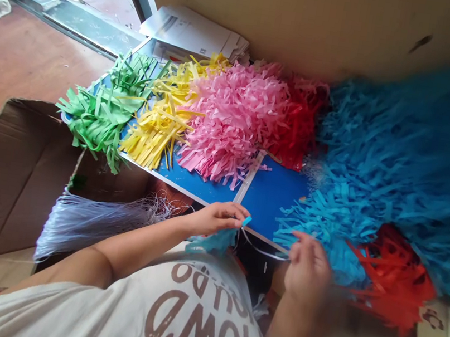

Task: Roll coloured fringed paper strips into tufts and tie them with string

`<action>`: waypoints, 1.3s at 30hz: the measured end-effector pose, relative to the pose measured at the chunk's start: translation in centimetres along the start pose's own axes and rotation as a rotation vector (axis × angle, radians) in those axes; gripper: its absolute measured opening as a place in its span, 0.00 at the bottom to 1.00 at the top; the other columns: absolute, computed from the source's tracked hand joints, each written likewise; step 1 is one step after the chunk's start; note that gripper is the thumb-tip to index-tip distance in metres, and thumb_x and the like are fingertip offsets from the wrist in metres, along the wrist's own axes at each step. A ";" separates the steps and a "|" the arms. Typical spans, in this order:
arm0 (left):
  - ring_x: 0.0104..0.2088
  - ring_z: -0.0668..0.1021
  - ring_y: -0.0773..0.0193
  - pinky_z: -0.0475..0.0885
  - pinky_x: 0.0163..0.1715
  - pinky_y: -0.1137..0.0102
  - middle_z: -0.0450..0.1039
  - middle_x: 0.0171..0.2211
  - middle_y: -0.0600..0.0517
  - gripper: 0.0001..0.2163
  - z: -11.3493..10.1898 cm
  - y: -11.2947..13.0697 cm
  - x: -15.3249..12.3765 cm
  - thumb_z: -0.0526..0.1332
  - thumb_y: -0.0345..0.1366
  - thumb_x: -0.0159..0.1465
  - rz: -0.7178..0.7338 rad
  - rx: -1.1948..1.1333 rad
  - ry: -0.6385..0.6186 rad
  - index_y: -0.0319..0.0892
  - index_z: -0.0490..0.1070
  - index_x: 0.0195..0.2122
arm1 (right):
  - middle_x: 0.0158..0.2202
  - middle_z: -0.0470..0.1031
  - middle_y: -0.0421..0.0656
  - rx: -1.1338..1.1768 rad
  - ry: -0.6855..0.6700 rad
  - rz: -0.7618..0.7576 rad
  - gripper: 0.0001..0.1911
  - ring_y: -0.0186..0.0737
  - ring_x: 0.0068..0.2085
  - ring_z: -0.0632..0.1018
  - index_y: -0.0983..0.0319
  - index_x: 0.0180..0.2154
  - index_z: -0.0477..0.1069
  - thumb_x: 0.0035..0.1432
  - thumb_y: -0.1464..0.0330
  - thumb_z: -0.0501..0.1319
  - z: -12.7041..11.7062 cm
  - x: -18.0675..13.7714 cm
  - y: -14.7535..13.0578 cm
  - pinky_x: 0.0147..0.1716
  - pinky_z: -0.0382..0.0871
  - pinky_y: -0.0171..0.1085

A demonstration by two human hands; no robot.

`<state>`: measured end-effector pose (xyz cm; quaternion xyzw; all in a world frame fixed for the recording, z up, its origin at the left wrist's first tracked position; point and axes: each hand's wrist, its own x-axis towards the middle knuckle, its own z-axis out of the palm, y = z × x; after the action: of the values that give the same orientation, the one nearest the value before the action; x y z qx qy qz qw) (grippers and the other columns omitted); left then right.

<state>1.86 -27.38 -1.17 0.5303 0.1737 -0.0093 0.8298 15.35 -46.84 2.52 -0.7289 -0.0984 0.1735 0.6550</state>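
My left hand (221,217) pinches the rolled top of a light blue paper tassel (214,242) in front of my shirt, with its fringe hanging below. A thin white string (261,251) runs in a slack curve from the tassel's top towards my right hand (309,263). That hand is slightly blurred, its fingers curled on the string's other end. Beyond my hands is the edge of a blue table (280,196). To my right lie a large heap of blue paper tassels (376,174) and a red tassel (398,279).
Green (102,111), yellow (159,125), pink (237,114) and red fringes (301,129) line the table before a wall. Papers (194,31) are stacked behind. A bundle of white strings (94,222) lies by an open cardboard box (16,177) at my left.
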 end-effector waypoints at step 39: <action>0.29 0.76 0.70 0.69 0.34 0.74 0.75 0.27 0.52 0.18 1.3 0.0 -0.1 0.75 0.44 0.51 -0.069 -0.254 0.082 0.36 0.74 0.34 | 0.23 0.74 0.40 -0.377 -0.321 -0.083 0.21 0.38 0.28 0.74 0.60 0.22 0.72 0.63 0.56 0.55 3.3 -3.3 0.8 0.30 0.65 0.35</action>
<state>2.12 -28.49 -0.63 0.4145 0.2253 0.0057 0.8817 11.01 -45.13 1.84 -0.7967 -0.2616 0.2384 0.4900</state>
